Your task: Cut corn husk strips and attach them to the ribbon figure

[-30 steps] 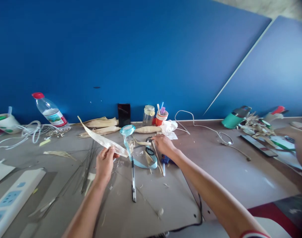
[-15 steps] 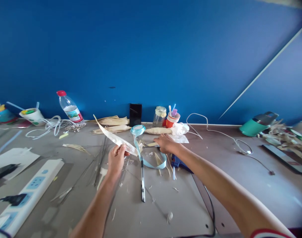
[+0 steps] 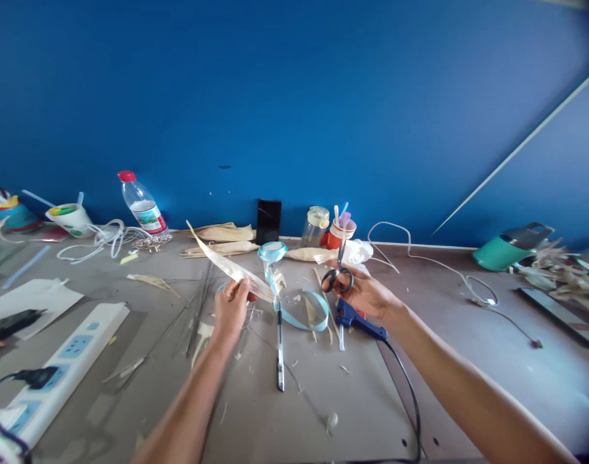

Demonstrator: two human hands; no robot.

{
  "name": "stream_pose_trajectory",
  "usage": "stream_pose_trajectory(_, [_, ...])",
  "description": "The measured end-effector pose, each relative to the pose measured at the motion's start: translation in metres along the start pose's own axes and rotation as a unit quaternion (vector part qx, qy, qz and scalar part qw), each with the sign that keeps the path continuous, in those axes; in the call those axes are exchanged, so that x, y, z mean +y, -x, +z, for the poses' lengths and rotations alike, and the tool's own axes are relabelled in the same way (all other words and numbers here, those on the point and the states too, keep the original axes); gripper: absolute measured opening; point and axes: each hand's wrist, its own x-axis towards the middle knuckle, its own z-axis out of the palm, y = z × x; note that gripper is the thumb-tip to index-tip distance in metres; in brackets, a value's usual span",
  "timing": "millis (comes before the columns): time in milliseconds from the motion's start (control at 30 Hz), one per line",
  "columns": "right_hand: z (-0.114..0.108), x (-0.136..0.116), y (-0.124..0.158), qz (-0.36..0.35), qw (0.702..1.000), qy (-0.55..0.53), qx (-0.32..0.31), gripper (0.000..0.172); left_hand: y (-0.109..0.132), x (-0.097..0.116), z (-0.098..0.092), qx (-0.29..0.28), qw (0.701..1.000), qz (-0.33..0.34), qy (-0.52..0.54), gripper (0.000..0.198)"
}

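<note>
Pinched in my left hand (image 3: 231, 310) is a long, pale strip of corn husk (image 3: 222, 265), its pointed end angled up to the left. My right hand (image 3: 365, 291) has hold of scissors (image 3: 340, 276) by their black handles, with the blades upward. Below that hand lies a blue glue gun (image 3: 359, 320) with a black cord. Between my hands a roll of light blue ribbon (image 3: 272, 252) trails a loose loop (image 3: 318, 319) over the table. A pen (image 3: 280, 354) rests beneath the husk's lower end.
Along the blue wall stand a bottle (image 3: 144, 209), a phone (image 3: 269, 222), a glass jar (image 3: 315, 225) and a red paper cup (image 3: 340, 235). More dried husks (image 3: 222, 232) lie there. A power strip (image 3: 72, 367) is at left, a green bottle (image 3: 504, 250) at right.
My right hand has picked up the scissors from the table and lifted them, turning palm up. My left hand still holds the husk strip in nearly the same place. The view has shifted slightly.
</note>
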Motion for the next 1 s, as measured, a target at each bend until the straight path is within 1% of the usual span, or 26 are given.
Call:
stream_pose_trajectory(33, [0.009, 0.001, 0.006, 0.004, 0.998, -0.07, 0.0, 0.048, 0.0, 0.0, 0.001, -0.002, 1.0, -0.002, 0.001, 0.028])
stream_pose_trajectory(67, [0.018, 0.002, 0.01, 0.009, 0.993, -0.117, -0.001, 0.048, 0.001, 0.0, 0.001, -0.005, 1.0, -0.004, 0.0, 0.028])
stream_pose_trajectory(100, [0.028, 0.004, 0.014, 0.016, 0.99, -0.137, 0.006, 0.046, 0.002, 0.001, 0.001, -0.007, 1.0, -0.005, -0.004, 0.029])
stream_pose_trajectory(167, [0.045, 0.007, 0.016, 0.042, 0.994, -0.101, 0.017, 0.047, 0.002, 0.002, 0.001, -0.007, 1.0, -0.005, -0.014, 0.029])
stream_pose_trajectory(233, [0.058, 0.009, 0.017, 0.056, 0.998, -0.023, 0.019, 0.053, 0.002, 0.003, 0.001, -0.004, 1.0, -0.004, -0.021, 0.03])
stream_pose_trajectory(300, [0.068, 0.012, 0.018, 0.052, 0.997, 0.031, 0.044, 0.053, 0.001, 0.002, 0.0, 0.003, 1.0, -0.002, -0.023, 0.03])
stream_pose_trajectory(433, [0.081, 0.025, 0.02, 0.038, 0.996, 0.064, 0.054, 0.053, 0.001, 0.001, 0.0, 0.006, 1.0, 0.0, -0.015, 0.029])
stream_pose_trajectory(467, [0.082, 0.029, 0.02, 0.025, 0.995, 0.069, 0.069, 0.054, 0.001, 0.001, 0.0, 0.003, 1.0, 0.001, -0.014, 0.029])
stream_pose_trajectory(500, [0.083, 0.033, 0.019, 0.007, 0.993, 0.068, 0.097, 0.057, 0.001, 0.001, 0.0, 0.0, 1.0, 0.003, -0.013, 0.029])
stream_pose_trajectory(567, [0.08, 0.04, 0.018, -0.03, 0.983, 0.041, 0.176, 0.066, 0.002, 0.002, 0.001, -0.004, 1.0, 0.006, -0.016, 0.029])
stream_pose_trajectory(600, [0.076, 0.041, 0.017, -0.018, 0.983, 0.017, 0.184, 0.065, 0.002, 0.003, 0.001, -0.004, 1.0, 0.005, -0.016, 0.029])
stream_pose_trajectory(633, [0.072, 0.041, 0.016, 0.012, 0.989, -0.013, 0.149, 0.063, 0.002, 0.004, 0.001, -0.004, 1.0, 0.001, -0.015, 0.028])
stream_pose_trajectory(667, [0.067, 0.04, 0.015, 0.035, 0.994, -0.041, 0.099, 0.066, 0.003, 0.005, 0.001, -0.004, 1.0, -0.004, -0.014, 0.028])
stream_pose_trajectory(700, [0.063, 0.039, 0.015, 0.034, 0.994, -0.061, 0.088, 0.066, 0.003, 0.005, 0.001, -0.004, 1.0, -0.008, -0.012, 0.028])
stream_pose_trajectory(767, [0.06, 0.036, 0.017, 0.018, 0.995, -0.059, 0.081, 0.06, 0.003, 0.005, 0.001, -0.008, 1.0, -0.011, -0.012, 0.028])
stream_pose_trajectory(833, [0.065, 0.036, 0.021, 0.006, 0.998, -0.007, 0.065, 0.051, 0.003, 0.004, 0.001, -0.011, 1.0, -0.006, -0.022, 0.028])
stream_pose_trajectory(900, [0.073, 0.038, 0.025, 0.015, 0.997, 0.067, 0.022, 0.045, 0.002, 0.003, 0.001, -0.009, 0.999, 0.0, -0.039, 0.028])
stream_pose_trajectory(1000, [0.086, 0.042, 0.03, -0.022, 0.983, 0.18, -0.007, 0.035, 0.001, 0.0, 0.001, 0.0, 0.998, 0.008, -0.057, 0.027])
